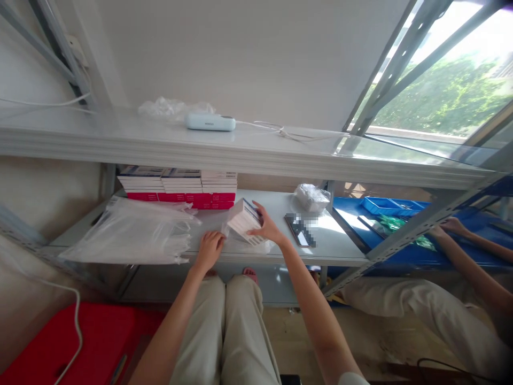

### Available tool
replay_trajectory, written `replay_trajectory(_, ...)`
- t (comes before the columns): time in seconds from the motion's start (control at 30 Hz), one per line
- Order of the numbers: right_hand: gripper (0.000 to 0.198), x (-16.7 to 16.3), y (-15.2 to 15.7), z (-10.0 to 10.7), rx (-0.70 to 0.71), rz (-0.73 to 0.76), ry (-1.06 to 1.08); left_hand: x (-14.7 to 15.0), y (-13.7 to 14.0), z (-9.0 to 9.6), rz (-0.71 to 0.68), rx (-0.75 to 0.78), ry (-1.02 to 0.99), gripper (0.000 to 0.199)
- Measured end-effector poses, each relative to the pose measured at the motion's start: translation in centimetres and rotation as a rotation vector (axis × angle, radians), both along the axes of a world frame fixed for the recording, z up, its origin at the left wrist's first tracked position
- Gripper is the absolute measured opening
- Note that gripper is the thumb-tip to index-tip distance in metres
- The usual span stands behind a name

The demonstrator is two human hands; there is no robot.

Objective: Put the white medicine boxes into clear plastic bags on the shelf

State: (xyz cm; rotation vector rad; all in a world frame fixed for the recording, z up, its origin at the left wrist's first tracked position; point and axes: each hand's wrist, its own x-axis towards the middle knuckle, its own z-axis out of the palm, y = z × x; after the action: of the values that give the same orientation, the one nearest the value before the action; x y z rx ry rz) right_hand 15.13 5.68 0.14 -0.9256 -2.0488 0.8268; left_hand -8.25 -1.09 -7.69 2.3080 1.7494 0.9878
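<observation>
- White box stack: tilted, on lower shelf, between both hands, clear plastic around its base.
- Right hand: gripping stack from its right side, thumb near, fingers far.
- Left hand: fingers bent, at left edge of that plastic; can't tell if pinching it.
- Clear bags: flat pile left of left hand, overhanging shelf front.
- Red-and-white boxes: stacked in rows behind bags.
- Wrapped bundle: right of stack, toward back; dark phone, partly pixelated, lies in front of it.
- Upper shelf: pale blue device, white cable attached.
- Far right: co-worker's hands by green items, blue table.
</observation>
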Motion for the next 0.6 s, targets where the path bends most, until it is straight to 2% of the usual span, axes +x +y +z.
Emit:
replay_trajectory(0.13, 0.107, -0.2, -0.6, 0.8, -0.07, -0.068, 0.361, 0.0, 2.8, 1.1, 0.072, -0.01, -0.072, 0.02)
replay_trajectory(0.2, 0.107, -0.6, -1.3, 1.1, -0.055, -0.103, 0.424, 0.6, 3.4, 2.3, 0.097, 0.043, -0.213, 0.021)
replay_trajectory(0.27, 0.109, -1.0, -2.0, 0.9, -0.039, -0.129, 0.43, 1.6, 3.4, 3.5, 0.042, 0.113, -0.443, 0.026)
replay_trajectory(0.33, 0.114, -1.7, -2.6, 0.1, -0.032, -0.117, 0.439, 2.6, 3.0, 4.7, -0.121, 0.12, -0.692, 0.045)
replay_trajectory(0.43, 0.125, -3.0, -2.9, -2.1, -0.042, -0.056, 0.474, 3.6, 2.6, 5.8, -0.377, -0.057, -0.899, 0.087)
replay_trajectory(0.5, 0.13, -3.7, -2.8, -3.6, -0.061, -0.03, 0.476, 3.7, 2.7, 5.9, -0.399, -0.163, -0.946, 0.101)
replay_trajectory(0.6, 0.128, -3.9, -2.1, -5.5, -0.077, 0.006, 0.443, 3.3, 3.4, 4.9, -0.34, -0.215, -0.965, 0.104)
